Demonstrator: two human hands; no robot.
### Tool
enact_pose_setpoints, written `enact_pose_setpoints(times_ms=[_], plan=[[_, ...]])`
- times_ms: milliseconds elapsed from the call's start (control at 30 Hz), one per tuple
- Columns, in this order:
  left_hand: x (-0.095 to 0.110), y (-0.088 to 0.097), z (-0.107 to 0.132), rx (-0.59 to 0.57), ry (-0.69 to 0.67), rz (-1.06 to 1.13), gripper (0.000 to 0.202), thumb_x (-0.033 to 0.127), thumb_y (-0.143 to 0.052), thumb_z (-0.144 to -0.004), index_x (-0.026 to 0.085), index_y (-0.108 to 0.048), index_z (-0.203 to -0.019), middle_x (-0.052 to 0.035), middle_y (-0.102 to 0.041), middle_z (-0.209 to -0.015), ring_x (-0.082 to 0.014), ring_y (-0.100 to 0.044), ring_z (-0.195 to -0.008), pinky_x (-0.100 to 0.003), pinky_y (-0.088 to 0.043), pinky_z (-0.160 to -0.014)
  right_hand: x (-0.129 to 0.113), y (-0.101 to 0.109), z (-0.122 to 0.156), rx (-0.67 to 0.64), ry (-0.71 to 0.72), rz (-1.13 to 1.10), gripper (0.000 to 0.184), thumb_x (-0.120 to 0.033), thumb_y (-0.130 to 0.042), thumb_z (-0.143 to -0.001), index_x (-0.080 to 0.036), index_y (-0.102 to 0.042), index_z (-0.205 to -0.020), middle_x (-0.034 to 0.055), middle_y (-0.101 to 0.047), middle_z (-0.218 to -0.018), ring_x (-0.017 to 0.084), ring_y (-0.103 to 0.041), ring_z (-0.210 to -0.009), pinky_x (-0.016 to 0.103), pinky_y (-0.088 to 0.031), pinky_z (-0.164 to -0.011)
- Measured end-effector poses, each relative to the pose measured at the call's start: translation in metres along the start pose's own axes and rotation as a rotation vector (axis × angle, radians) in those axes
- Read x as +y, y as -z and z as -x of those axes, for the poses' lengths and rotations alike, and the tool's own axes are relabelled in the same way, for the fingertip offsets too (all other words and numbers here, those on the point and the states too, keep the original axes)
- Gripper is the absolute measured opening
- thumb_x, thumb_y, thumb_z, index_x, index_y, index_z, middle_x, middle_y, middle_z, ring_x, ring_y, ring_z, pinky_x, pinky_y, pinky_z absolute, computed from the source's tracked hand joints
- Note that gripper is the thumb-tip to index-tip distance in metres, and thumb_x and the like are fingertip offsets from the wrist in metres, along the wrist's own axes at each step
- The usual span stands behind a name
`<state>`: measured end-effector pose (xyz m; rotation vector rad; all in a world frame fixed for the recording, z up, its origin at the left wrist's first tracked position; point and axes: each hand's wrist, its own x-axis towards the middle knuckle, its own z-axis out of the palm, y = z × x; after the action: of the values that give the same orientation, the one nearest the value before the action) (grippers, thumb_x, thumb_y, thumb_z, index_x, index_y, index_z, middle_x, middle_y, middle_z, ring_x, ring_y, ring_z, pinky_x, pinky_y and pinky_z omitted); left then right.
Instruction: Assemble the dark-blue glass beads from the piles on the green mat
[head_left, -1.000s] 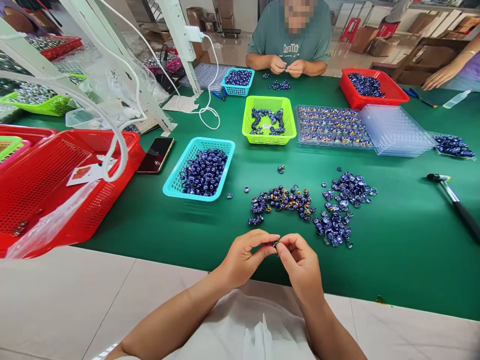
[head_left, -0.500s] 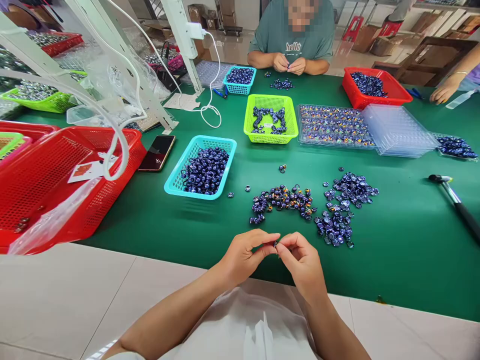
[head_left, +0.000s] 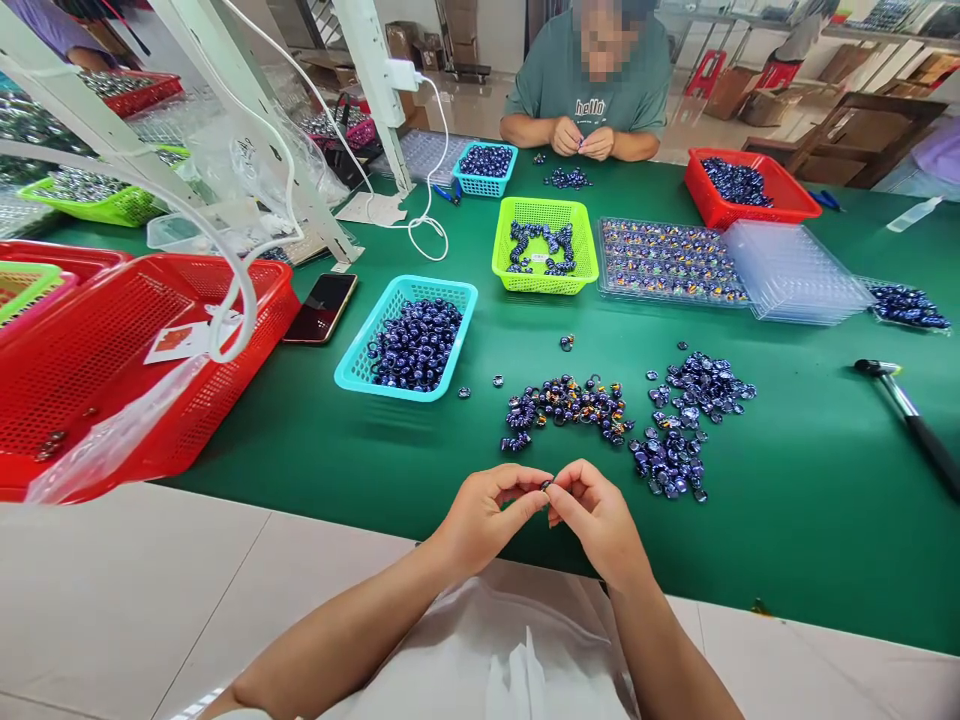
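Over the near edge of the green table, the left hand and the right hand meet fingertip to fingertip, pinching one small dark bead piece between them. Just beyond lie two loose heaps of blue beads, with a turquoise basket of the same beads to the left, a phone beside it and a big red basket at the table's left end. Across the table a seated person's hands work at another small piece, near a lime basket, clear blister trays, a red basket of beads and, far right, a hammer.
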<state>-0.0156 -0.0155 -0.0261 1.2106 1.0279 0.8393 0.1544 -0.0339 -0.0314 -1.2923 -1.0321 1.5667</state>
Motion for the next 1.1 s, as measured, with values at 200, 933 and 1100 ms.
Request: enact_pose_setpoints(times_ms=[200, 933, 1100], plan=[[0.009, 0.000, -0.006, 0.060, 0.170, 0.214, 0.016, 0.026, -0.073, -0.076, 0.014, -0.074, -0.087, -0.0026, -0.072, -0.074, -0.0143, -0.066, -0.069, -0.026, -0.056, -0.068, 0.005, 0.004, 0.008, -0.032, 0.037, 0.015, 0.025, -0.045, -0.065, -0.090, -0.021, -0.064, -0.098, -0.0001, -0.066, -0.084, 0.012, -0.062, -0.071, 0.024, -0.052, -0.068], [0.007, -0.009, -0.016, 0.060, 0.239, 0.131, 0.010, 0.019, -0.071, -0.067, 0.015, -0.071, -0.076, 0.0021, -0.066, -0.062, -0.0089, -0.054, -0.053, -0.021, -0.044, -0.054, 0.012, 0.010, 0.013, 0.138, 0.788, 0.771, 0.030, -0.007, -0.060, -0.087, -0.028, -0.064, -0.108, 0.0045, -0.063, -0.092, 0.018, -0.059, -0.080, 0.032, -0.049, -0.068], [0.007, -0.008, -0.014, -0.019, 0.254, 0.172, 0.022, 0.030, -0.076, -0.071, 0.013, -0.075, -0.085, -0.0025, -0.072, -0.070, -0.0116, -0.060, -0.058, -0.024, -0.051, -0.058, 0.017, 0.008, 0.014, 0.190, 0.710, 0.720, 0.018, -0.011, -0.058, -0.088, -0.025, -0.063, -0.099, 0.0042, -0.062, -0.089, 0.019, -0.059, -0.081, 0.033, -0.048, -0.070]])
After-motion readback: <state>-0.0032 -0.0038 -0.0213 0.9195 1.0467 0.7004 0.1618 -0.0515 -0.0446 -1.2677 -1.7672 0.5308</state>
